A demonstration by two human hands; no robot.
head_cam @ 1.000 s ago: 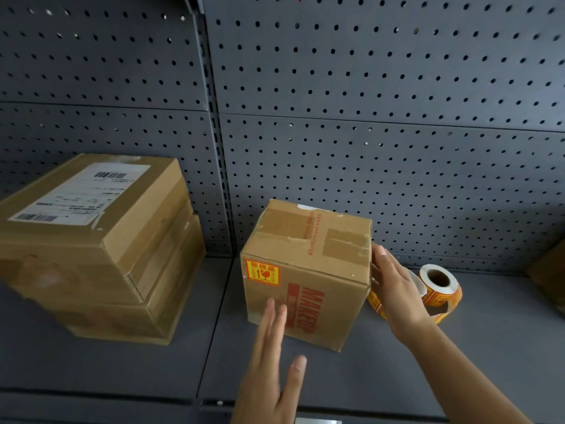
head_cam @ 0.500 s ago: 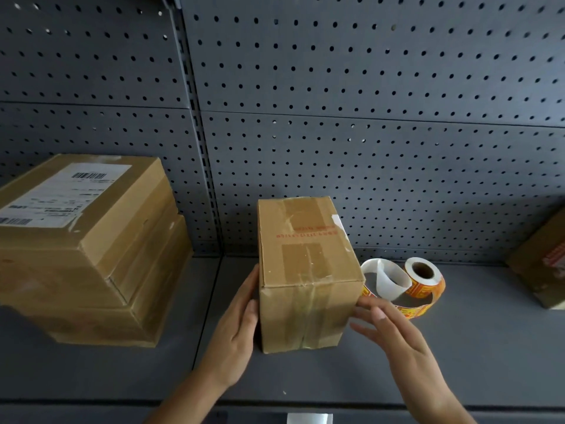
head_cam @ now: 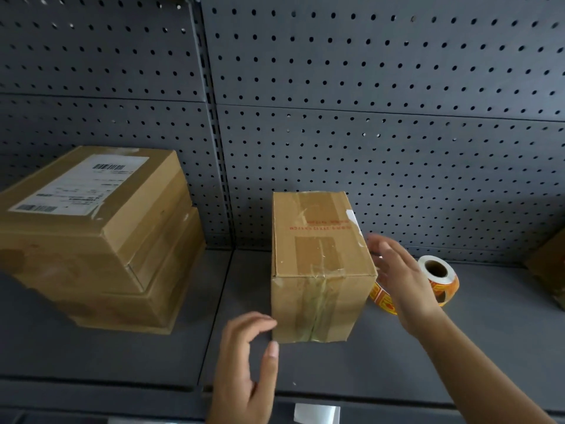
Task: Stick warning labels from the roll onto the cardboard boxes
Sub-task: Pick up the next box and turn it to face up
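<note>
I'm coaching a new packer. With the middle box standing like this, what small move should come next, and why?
Probably reach the right hand to the roll just behind it and pinch a label free. Both hands are open and empty, and the box's top and near face show only tape, no warning label. The left hand sits by its lower corner, ready to steady it.

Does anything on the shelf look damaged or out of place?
Mostly the middle box: its clear tape is wrinkled and ragged, and a white scrap sticks out at its right top edge.
</note>
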